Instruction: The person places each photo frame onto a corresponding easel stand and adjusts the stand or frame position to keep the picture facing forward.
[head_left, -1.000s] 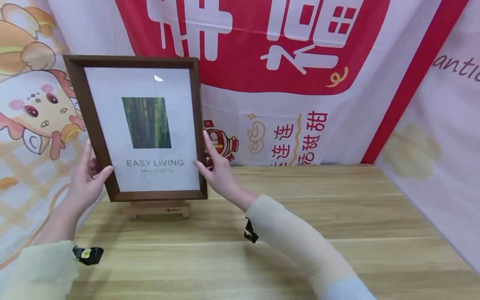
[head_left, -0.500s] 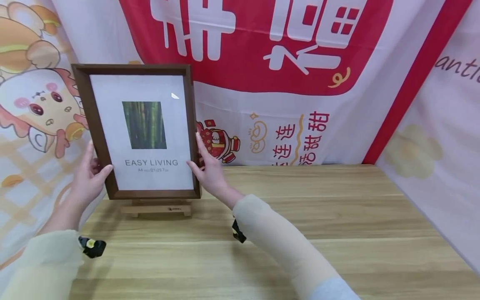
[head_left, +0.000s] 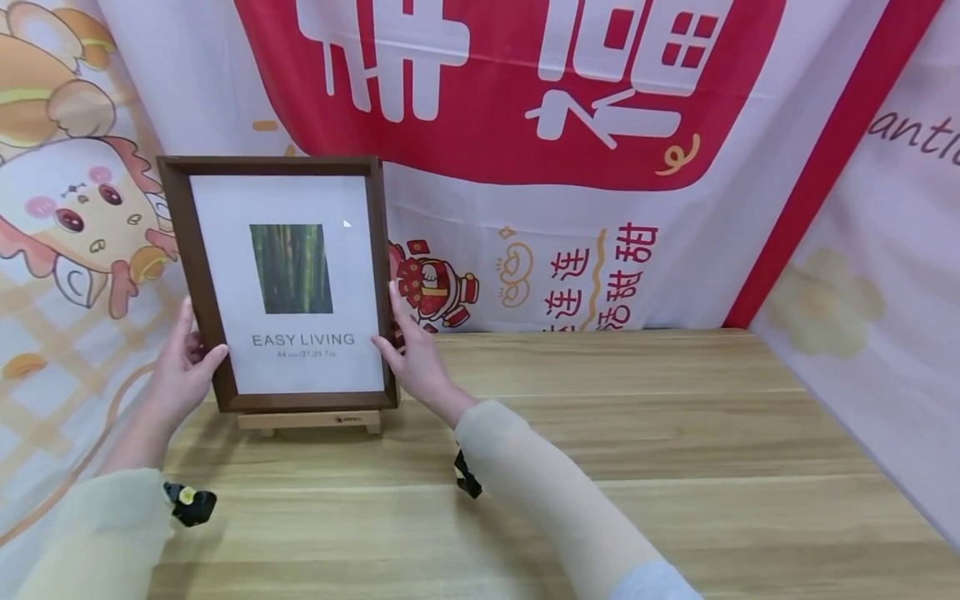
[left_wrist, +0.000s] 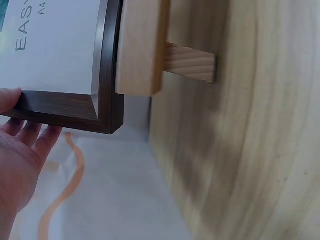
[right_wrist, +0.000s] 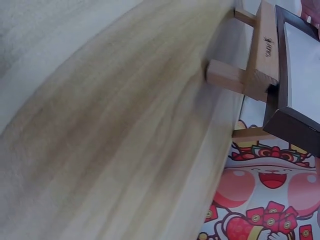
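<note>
A brown picture frame (head_left: 317, 402) stands upright with a slight backward lean, its sheet showing a green bamboo photo and the words "EASY LIVING". Its lower edge is right at the ledge of a small wooden easel (head_left: 300, 421), which shows short front feet on the table. My left hand (head_left: 182, 371) grips the frame's left side low down, thumb on the front and fingers behind. On the opposite side my right hand (head_left: 420, 354) holds the right edge in the same way. The left wrist view shows the frame's corner (left_wrist: 102, 115) beside the easel ledge (left_wrist: 140, 55). The frame hides most of the easel.
The wood-grain table (head_left: 637, 467) stretches far to the right. Behind it hangs a red and white cloth (head_left: 480, 142) with large characters, and a cartoon-printed cloth (head_left: 82, 208) borders the left side. A pale cloth (head_left: 885, 275) closes off the right.
Both hands have lowered the picture frame and moved it slightly away, its bottom edge coming down onto the easel ledge. The right hand has also shifted left. Both grips stay the same.
</note>
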